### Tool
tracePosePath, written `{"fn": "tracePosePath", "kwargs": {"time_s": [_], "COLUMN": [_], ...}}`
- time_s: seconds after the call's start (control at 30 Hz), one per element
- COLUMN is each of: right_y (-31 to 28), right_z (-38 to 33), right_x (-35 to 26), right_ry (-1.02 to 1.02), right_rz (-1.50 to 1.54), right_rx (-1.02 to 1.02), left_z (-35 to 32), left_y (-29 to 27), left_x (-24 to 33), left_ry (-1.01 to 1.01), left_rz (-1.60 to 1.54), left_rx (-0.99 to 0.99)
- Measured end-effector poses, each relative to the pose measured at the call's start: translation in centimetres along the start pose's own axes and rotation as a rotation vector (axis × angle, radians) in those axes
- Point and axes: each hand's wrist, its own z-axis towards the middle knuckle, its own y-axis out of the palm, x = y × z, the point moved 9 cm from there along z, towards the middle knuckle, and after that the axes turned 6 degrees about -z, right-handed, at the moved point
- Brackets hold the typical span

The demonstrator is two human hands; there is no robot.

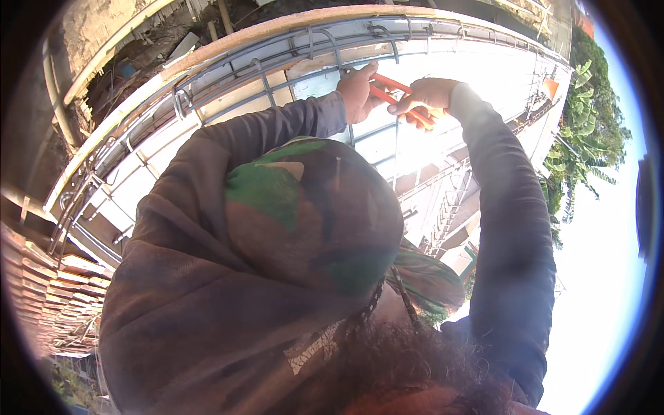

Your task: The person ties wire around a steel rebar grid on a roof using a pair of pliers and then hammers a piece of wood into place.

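A: Start at the left. What lies out that way from the hands?

B: Well left of and below the left hand (pixel 357 91) is a stack of reddish bricks (pixel 48 294). Between them and the hand runs a long wooden formwork trough (pixel 228 41), curving across the top of the view.

A: Anything in that trough?

B: A steel rebar cage (pixel 277 66): long bars running along it, with bent stirrups (pixel 181 102) looped round them at intervals. The cage fills the trough right up to the hands.

A: And the left hand?

B: It reaches up from a dark sleeve (pixel 277 124), fingers curled closed round one red handle of the pliers (pixel 391 93). It sits right against the cage bars.

A: The right hand?

B: The right hand (pixel 430 97) is just beside the left one, touching the same tool, fingers wrapped tight round the other red handle. The tool's head is hidden behind the left hand, so I cannot tell what it bites on.

A: Further right?

B: Beyond the right hand the trough carries on in glare, then green banana-like foliage (pixel 588 131) and bright sky. Below both hands, a camouflage cap (pixel 311 207) fills the middle of the view.
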Motion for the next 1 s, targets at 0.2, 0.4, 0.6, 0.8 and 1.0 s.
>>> {"fn": "tracePosePath", "kwargs": {"time_s": [0.2, 0.4, 0.6, 0.8, 1.0], "right_y": [-2.0, -0.2, -3.2, 0.6, 13.9], "right_z": [-1.2, -3.7, -2.4, -1.7, 2.0], "right_x": [-0.6, -2.5, -1.9, 0.8, 3.6], "right_ry": [-0.002, -0.1, -0.013, 0.047, -0.432], "right_rz": [-0.56, -1.185, -1.031, -0.574, 0.109], "right_rx": [0.521, 1.327, 1.067, 0.649, 0.493], "left_z": [0.2, 0.1, 0.5, -2.9, -11.3], "left_y": [-0.3, 0.8, 0.1, -0.8, -6.3], "left_x": [-0.4, 0.3, 0.3, 0.3, 2.8], "left_ry": [-0.004, 0.039, 0.09, -0.037, -0.112], "left_rz": [0.039, 0.045, 0.055, 0.333, 1.181], "left_rx": [0.101, 0.121, 0.14, 0.111, 0.035]}}
